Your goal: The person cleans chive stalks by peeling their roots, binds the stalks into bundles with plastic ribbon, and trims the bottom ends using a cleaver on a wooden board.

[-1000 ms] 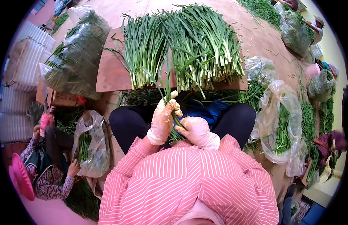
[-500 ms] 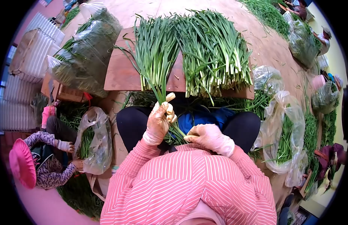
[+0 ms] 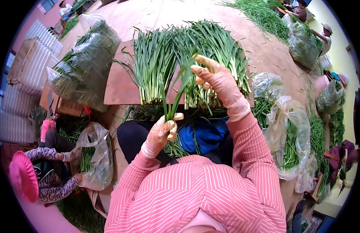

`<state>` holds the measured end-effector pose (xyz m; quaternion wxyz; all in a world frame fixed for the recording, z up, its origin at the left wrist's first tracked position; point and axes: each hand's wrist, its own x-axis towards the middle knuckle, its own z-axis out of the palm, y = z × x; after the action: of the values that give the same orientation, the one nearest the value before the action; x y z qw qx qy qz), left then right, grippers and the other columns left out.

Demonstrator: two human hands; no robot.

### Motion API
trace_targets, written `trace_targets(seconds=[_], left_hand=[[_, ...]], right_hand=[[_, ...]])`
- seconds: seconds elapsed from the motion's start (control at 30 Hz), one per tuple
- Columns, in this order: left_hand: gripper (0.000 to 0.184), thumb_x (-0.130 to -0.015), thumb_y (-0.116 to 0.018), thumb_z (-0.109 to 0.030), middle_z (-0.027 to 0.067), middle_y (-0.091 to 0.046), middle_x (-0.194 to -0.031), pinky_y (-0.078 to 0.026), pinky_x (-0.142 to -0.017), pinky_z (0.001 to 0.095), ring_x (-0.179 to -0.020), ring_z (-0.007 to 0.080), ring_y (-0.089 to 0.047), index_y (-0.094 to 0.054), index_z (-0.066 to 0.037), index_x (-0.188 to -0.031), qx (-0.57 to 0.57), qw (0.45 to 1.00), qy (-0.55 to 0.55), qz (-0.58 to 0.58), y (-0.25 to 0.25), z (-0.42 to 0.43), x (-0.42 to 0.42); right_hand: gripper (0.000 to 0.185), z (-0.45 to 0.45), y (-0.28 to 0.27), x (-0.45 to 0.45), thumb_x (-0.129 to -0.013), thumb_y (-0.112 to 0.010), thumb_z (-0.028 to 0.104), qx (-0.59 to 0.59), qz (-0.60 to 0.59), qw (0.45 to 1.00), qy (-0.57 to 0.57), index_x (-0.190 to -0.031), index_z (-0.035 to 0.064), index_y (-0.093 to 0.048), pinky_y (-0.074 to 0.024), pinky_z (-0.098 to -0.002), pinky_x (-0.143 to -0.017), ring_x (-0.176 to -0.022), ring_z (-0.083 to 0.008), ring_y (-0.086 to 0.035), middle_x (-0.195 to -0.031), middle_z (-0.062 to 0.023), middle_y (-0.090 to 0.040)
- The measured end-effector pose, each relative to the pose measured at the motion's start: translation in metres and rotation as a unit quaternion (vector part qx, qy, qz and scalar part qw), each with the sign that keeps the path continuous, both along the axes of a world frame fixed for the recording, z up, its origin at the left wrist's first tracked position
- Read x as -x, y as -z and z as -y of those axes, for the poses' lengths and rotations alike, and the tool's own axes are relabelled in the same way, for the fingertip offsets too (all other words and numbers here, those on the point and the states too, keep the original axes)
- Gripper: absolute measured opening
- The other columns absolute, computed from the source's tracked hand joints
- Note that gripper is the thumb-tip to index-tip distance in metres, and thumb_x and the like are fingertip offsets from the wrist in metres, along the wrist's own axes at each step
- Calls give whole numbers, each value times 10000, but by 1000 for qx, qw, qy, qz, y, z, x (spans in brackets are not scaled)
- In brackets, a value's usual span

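My left hand (image 3: pixel 159 136), in a pale glove, is closed around a few green stalks (image 3: pixel 171 108) held upright over my lap. Raised to the right, my gloved right hand (image 3: pixel 215 79) has thumb and forefinger pressed near the tip of a green leaf (image 3: pixel 185 73) that rises from those stalks. Behind both hands, two broad piles of long-leaved greens, a left pile (image 3: pixel 154 62) and a right pile (image 3: pixel 215 58), lie side by side on a reddish-brown board (image 3: pixel 119 85), pale stems toward me.
Clear bags of greens stand at the left (image 3: pixel 85 58) and right (image 3: pixel 290 139). A person in a pink hat (image 3: pixel 24 176) sits at lower left by an open bag (image 3: pixel 95 155). A blue cloth (image 3: pixel 203 136) lies between my knees. Other people are at the far right.
My right hand has moved from low by the stems up and away to the leaf tips. My left hand keeps its hold on the stalks. The view has shifted slightly.
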<state>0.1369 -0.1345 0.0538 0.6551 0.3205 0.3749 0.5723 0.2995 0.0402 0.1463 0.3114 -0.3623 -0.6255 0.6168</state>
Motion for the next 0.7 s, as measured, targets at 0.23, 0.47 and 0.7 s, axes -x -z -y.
trace_targets(seconds=[0.23, 0.47, 0.7], left_hand=[[432, -955, -500, -313, -42, -382, -640, -277, -494, 186, -520, 46, -334, -506, 26, -1224, 28, 998, 46, -36, 0, 2, 4], [391, -954, -502, -269, -63, -394, -665, -248, -453, 177, -511, 23, -327, -522, 25, -1212, 47, 988, 142, -38, -2, 2, 45], [310, -961, -468, -218, -71, -380, -698, -307, -516, 174, -577, 26, -347, -536, -8, -1180, -56, 975, -177, -126, -36, -77, 103]], right_hand=[[229, -7, -6, -4, -897, -624, 273, 33, -84, 996, -3, -1026, 101, -704, -347, -154, -439, -500, -14, -486, -659, 12, -638], [163, -16, -19, -77, -890, -604, 106, -324, -37, 942, 80, -1023, 91, -697, -429, -168, -531, -684, -64, -589, -1039, -75, -693], [205, 34, 17, -91, -882, -633, 78, -215, 47, 958, 183, -1080, 63, -685, -402, -155, -512, -625, -38, -560, -848, -9, -676]])
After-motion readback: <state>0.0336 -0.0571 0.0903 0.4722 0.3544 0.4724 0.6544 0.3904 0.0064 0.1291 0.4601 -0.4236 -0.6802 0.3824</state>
